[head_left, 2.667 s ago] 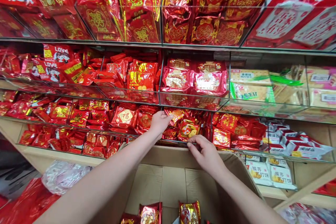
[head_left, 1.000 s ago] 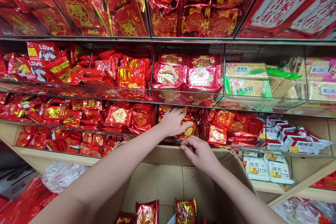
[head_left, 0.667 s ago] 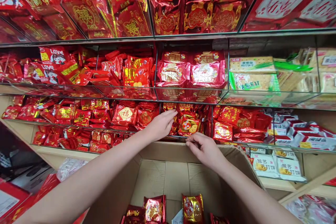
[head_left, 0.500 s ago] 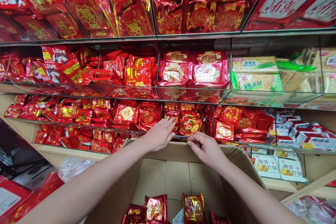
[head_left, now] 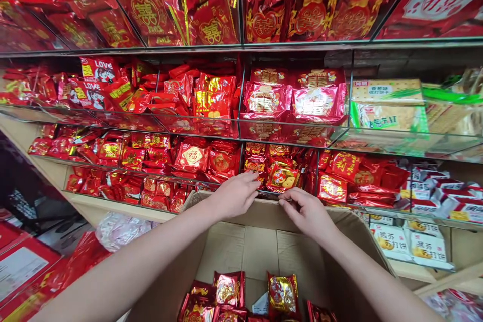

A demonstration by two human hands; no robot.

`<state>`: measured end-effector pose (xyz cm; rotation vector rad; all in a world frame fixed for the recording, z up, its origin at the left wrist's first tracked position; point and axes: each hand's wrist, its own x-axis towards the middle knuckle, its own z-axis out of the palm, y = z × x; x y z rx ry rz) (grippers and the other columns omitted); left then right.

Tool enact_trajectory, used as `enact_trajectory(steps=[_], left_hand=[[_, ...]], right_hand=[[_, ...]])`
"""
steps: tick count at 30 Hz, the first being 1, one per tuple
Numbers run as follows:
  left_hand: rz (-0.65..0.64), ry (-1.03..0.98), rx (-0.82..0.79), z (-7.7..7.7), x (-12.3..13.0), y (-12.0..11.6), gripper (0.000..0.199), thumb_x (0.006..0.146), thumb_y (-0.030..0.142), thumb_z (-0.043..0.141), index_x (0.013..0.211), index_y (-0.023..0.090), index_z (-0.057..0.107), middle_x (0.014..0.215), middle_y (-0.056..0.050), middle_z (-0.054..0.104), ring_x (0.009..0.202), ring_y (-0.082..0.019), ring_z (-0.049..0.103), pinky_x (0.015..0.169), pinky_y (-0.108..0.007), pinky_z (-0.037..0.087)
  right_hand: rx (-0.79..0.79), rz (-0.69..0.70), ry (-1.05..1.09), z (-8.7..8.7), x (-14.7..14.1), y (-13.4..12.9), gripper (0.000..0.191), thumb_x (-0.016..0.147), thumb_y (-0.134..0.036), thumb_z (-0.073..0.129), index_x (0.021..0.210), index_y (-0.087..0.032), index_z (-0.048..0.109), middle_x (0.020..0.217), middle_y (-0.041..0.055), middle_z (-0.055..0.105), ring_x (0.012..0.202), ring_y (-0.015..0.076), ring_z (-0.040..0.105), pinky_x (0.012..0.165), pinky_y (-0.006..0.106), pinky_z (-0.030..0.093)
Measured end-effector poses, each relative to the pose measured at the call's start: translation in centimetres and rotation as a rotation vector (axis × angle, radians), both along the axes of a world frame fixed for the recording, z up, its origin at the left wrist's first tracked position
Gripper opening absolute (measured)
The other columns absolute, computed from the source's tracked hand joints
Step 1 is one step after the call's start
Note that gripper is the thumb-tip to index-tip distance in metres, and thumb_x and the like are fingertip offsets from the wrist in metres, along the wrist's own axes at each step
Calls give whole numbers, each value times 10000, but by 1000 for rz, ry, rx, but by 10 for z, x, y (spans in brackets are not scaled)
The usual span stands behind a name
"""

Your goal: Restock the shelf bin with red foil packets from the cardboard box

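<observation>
My left hand reaches over the far edge of a cardboard box, beside small red packets on the lower shelf; its fingertips are bent toward them, and what they hold, if anything, is hidden. My right hand is at the same box edge, fingers curled, just below a red packet with a biscuit picture. Nothing can be made out between its thumb and fingers. Inside the box lie several red packets and a gold-and-red one.
Clear-fronted shelves with red packets span the view. Green-and-cream cracker packs and white packets are at the right. A clear plastic bag and a red box lie at lower left.
The view has shifted, so the shelves and box appear further right. My left hand's fingers are bent more over the box edge; my right hand keeps about the same place on it.
</observation>
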<state>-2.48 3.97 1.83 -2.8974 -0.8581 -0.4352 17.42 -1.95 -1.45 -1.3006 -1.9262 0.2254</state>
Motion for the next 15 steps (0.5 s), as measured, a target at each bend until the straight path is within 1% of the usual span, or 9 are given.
enact_trajectory(steps=[2, 4, 5, 7, 9, 10, 12, 13, 15], left_hand=[[-70, -35, -8, -6, -9, -18, 301, 849, 221, 321, 971, 156, 588, 936, -76, 615, 940, -176, 538, 854, -328, 417], [-119, -44, 15, -16, -18, -34, 253, 823, 197, 362, 877, 163, 607, 843, -59, 615, 934, -190, 527, 879, -355, 398], [-125, -43, 34, -21, -22, -40, 227, 805, 187, 390, 862, 162, 607, 883, -65, 610, 1013, -215, 488, 912, -379, 371], [-120, -18, 59, -31, -27, -48, 195, 772, 176, 436, 864, 159, 606, 1037, -77, 574, 1188, -280, 325, 961, -430, 313], [-110, 30, 40, -44, -30, -54, 196, 767, 183, 444, 878, 158, 604, 1151, -85, 519, 1257, -309, 190, 977, -460, 278], [-124, 69, 6, -53, -31, -57, 204, 772, 186, 439, 887, 159, 604, 1164, -90, 512, 1260, -305, 189, 979, -462, 271], [-168, 179, -120, -76, -32, -66, 252, 762, 200, 459, 975, 159, 587, 1176, -109, 506, 1234, -283, 268, 977, -440, 282], [-181, 248, -212, -91, -33, -71, 338, 726, 209, 508, 1055, 148, 555, 1194, -127, 493, 1210, -282, 316, 961, -420, 310], [-106, 394, -384, -124, -34, -82, 664, 605, 224, 623, 1220, 76, 423, 1293, -204, 375, 1191, -332, 338, 925, -427, 347]], right_hand=[[-1, 0, -12, -1, 0, 0, 158, 813, -240, 434, 771, -170, 570, 738, 37, 564, 630, 135, 517, 579, 258, 414], [4, -4, -25, -2, 0, 1, 166, 816, -245, 432, 779, -172, 576, 741, 38, 568, 624, 135, 515, 571, 261, 415], [9, -6, -30, -3, 0, 1, 168, 817, -248, 432, 783, -173, 578, 746, 39, 570, 627, 135, 517, 571, 262, 416], [18, -9, -37, -4, 0, 2, 171, 819, -252, 431, 788, -174, 579, 759, 42, 573, 636, 138, 522, 571, 262, 417], [22, -12, -44, -5, 0, 2, 168, 818, -253, 432, 789, -174, 577, 764, 43, 573, 639, 138, 524, 573, 261, 419], [22, -15, -48, -5, 0, 2, 166, 817, -253, 433, 790, -174, 576, 766, 43, 573, 638, 138, 524, 573, 260, 419], [24, -23, -56, -5, -1, 2, 161, 815, -253, 437, 792, -172, 575, 765, 42, 570, 627, 135, 519, 567, 258, 418], [27, -24, -58, -5, -1, 2, 160, 815, -252, 438, 793, -172, 574, 768, 42, 570, 625, 134, 518, 567, 257, 419], [34, -24, -61, -5, -2, 1, 161, 816, -252, 437, 792, -171, 575, 774, 43, 572, 625, 132, 518, 568, 255, 420]])
